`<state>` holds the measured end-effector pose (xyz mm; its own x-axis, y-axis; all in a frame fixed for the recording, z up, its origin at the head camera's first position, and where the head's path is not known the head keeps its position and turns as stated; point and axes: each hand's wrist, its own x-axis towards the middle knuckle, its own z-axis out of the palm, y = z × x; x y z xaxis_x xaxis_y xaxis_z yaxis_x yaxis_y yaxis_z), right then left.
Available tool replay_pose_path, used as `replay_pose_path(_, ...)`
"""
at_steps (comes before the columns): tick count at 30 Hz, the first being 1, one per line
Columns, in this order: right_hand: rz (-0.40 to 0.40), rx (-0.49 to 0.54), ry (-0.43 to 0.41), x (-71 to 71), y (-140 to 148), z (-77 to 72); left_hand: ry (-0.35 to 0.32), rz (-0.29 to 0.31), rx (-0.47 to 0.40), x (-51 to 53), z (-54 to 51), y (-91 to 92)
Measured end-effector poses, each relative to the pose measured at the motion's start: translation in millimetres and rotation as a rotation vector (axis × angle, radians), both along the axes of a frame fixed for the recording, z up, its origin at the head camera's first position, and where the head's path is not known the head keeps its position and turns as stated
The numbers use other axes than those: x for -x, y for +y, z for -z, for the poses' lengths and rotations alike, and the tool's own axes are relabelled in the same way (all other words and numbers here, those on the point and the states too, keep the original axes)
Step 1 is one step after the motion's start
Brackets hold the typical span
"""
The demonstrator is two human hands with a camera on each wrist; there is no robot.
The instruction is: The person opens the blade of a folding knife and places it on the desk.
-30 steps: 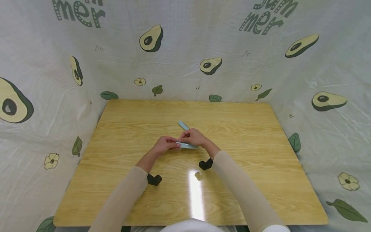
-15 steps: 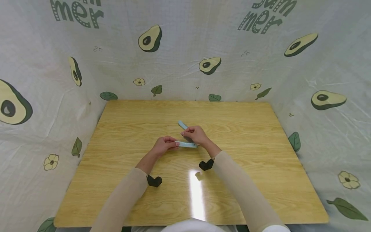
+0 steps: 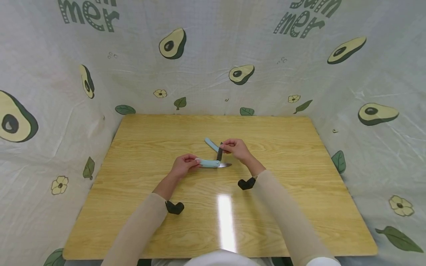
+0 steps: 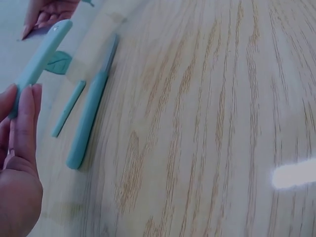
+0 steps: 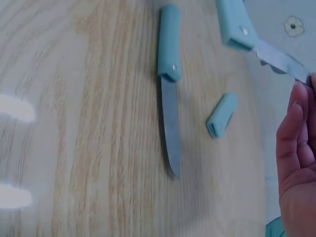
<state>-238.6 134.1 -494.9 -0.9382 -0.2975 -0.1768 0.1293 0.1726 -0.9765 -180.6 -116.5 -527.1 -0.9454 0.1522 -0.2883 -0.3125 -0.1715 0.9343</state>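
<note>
Your L hand gripped the folding knife by its handle, lying twd 3 o'clock, long axis 9-to-3 — your R hand, approx. 2 o'clock, pinched the blade angled twd 12.

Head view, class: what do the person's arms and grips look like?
The left sleeve and right sleeve are plain beige. At their ends show a left black piece and right black piece, both angular. Left grip and right grip are gloveless.
</note>
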Motion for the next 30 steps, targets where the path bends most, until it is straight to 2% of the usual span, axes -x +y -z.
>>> replay_pose_path(3,0.013,0.048,-0.021,-1.2,8.0,2.1,0.012,-0.04,-0.03,0.9,0.6,-1.8)
replay_pose_path(6,0.046,0.122,-0.051,-4.1,12.4,6.7,0.003,-0.106,-0.1,1.7,0.0,-2.2)
replay_pose_path(12,0.182,0.334,-0.145,-15.5,8.7,17.8,0.009,-0.265,-0.253,4.1,-1.4,2.1)
replay_pose_path(18,0.329,0.56,-0.207,-25.1,-4.7,25.7,0.035,-0.356,-0.325,4.3,-1.2,9.2)
replay_pose_path(24,0.408,0.651,-0.213,-30.0,-12.8,29.8,0.054,-0.39,-0.346,4.4,0.4,11.6)
replay_pose_path(30,0.411,0.677,-0.235,-32.2,-10.4,30.8,0.042,-0.341,-0.329,6.0,2.9,5.2)
